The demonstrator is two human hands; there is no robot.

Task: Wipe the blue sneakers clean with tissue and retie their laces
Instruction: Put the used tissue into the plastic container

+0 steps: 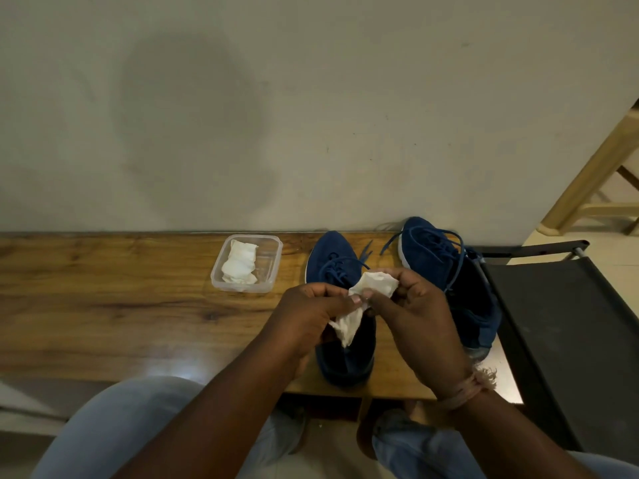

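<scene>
Two blue sneakers stand on the wooden table (103,299), toes toward the wall. The left sneaker (330,257) lies partly behind my hands; the right sneaker (435,257) sits further right with its blue laces loose. Above the left sneaker both hands hold one white tissue (373,285). My left hand (311,316) pinches its lower part, and my right hand (411,309) grips the upper bunch.
A clear plastic container (273,257) with more crumpled tissue stands left of the sneakers. A black chair (567,333) adjoins the table's right end. A pale wooden frame (594,181) leans at far right. The wall runs behind the table. My knees are below its front edge.
</scene>
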